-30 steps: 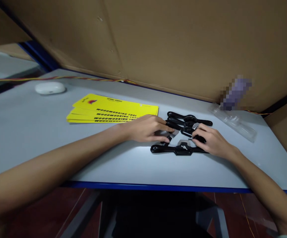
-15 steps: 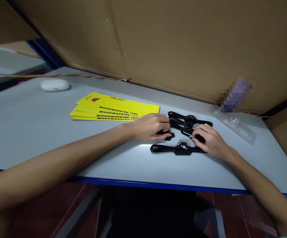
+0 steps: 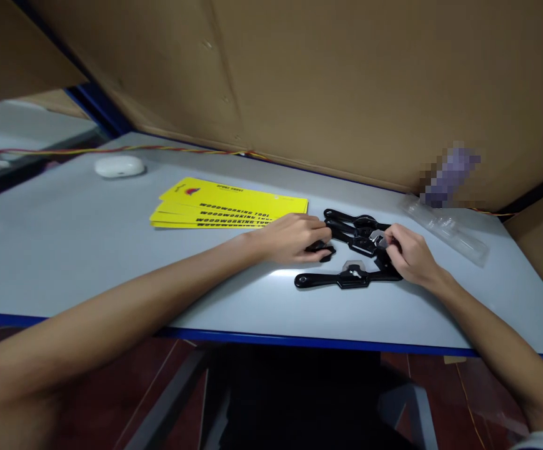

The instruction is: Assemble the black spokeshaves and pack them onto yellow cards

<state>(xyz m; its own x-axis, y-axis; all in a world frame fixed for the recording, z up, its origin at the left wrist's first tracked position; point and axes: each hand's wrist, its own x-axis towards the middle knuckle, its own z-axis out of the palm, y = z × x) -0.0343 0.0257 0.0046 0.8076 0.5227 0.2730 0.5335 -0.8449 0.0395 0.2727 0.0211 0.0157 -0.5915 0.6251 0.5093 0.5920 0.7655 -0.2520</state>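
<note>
My right hand (image 3: 412, 251) is closed, pinching a silvery, slotted spokeshave blade (image 3: 378, 239) above the black spokeshaves. My left hand (image 3: 299, 239) lies on the table with its fingers curled round small black parts (image 3: 328, 254), mostly hidden beneath them. Between and behind the hands, several black spokeshaves (image 3: 363, 245) lie close together. Nearer the front, another spokeshave (image 3: 318, 280) lies crosswise with a pale blade (image 3: 353, 267) against its middle. Its right end reaches under my right hand, beside a black piece that is partly hidden there.
A fanned stack of yellow cards (image 3: 252, 194) lies behind my left forearm. A white rounded case (image 3: 120, 166) sits at the back left. Clear plastic packaging (image 3: 458, 236) and a blurred purple object (image 3: 452, 178) are at the right. Cardboard walls (image 3: 346, 94) border the table.
My right hand has lifted slightly and turned, bringing the silvery blade up into plain sight. My left hand keeps its place by the black parts. The whole view has shifted a little.
</note>
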